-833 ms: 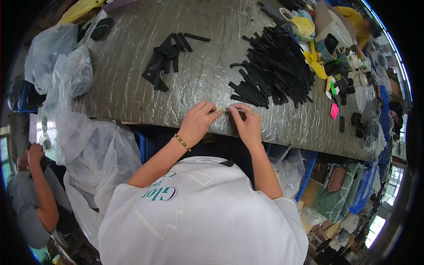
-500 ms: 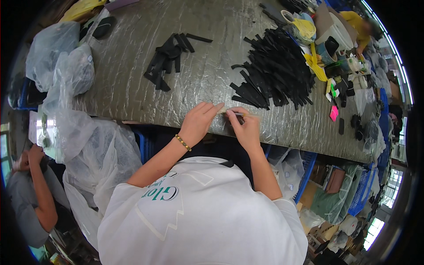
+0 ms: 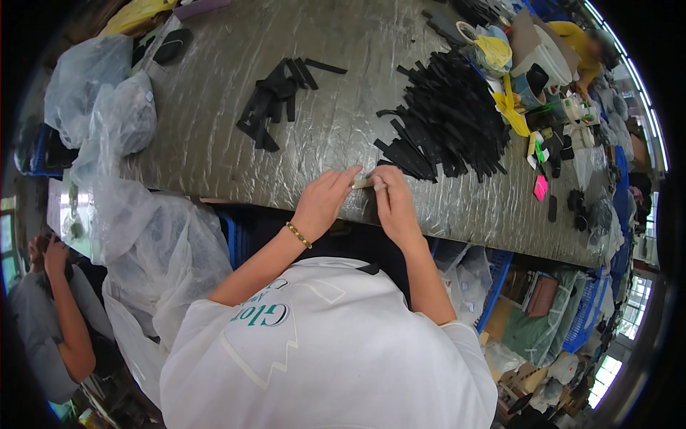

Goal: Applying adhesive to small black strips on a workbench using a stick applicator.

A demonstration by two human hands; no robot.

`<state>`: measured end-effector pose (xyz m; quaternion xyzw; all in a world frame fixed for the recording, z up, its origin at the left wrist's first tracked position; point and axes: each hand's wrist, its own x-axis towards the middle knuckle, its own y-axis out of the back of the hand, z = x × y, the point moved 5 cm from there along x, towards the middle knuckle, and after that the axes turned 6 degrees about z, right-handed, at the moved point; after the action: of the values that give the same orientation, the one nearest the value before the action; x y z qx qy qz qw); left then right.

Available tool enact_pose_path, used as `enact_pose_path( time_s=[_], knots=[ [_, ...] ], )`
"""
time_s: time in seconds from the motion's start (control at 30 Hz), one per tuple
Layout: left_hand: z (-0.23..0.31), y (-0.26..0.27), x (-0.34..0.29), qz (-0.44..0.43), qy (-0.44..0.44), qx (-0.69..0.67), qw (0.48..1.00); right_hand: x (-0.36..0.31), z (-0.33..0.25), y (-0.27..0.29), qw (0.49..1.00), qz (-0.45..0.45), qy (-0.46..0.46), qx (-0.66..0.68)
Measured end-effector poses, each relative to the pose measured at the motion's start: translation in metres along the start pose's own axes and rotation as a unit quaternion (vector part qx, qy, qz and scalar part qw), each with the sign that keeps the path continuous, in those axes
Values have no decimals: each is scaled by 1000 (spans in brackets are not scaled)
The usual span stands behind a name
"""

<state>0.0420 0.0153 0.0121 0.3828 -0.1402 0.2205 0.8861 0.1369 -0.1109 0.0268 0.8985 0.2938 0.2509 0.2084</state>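
Observation:
Both hands meet over the near edge of the table, joined by a small pale cream strip (image 3: pixel 363 184), possibly tape. My left hand (image 3: pixel 323 199) pinches the strip's left end with thumb and fingertips. Curled around its right end are the fingers of my right hand (image 3: pixel 395 202); a short pale bit shows between them. A large heap of black fabric-like strips (image 3: pixel 454 118) lies just beyond my right hand. Farther left on the table is a smaller bunch of black strips (image 3: pixel 270 96).
The table (image 3: pixel 193 136) has a shiny, wrinkled covering. Plastic bags (image 3: pixel 107 121) crowd its left end. Tubs (image 3: pixel 532 82), yellow pieces and a pink tag (image 3: pixel 540 187) lie right. Blue crates (image 3: pixel 586 311) stand below. One person (image 3: pixel 61 307) is at left, another (image 3: pixel 582 53) far right.
My right hand has turned and its fingers have curled closer around the pale strip. The left hand stays nearly in place. The person at left has shifted their hands.

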Motion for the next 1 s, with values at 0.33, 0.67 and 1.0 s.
enact_pose_path(
  time_s=[0.33, 0.67, 1.0],
  knots=[
    [0, 24, 10, 53, -49, -50, 996, 13, -6, 2, 990, -71, 89, -79],
    [-62, 121, -9, 255, 116, 3, 960, -8, -2, -4, 982, -58, 143, -110],
    [-88, 149, -38, 359, 190, -29, 913, 56, -52, -111, 977, -32, 167, -128]
  ],
)
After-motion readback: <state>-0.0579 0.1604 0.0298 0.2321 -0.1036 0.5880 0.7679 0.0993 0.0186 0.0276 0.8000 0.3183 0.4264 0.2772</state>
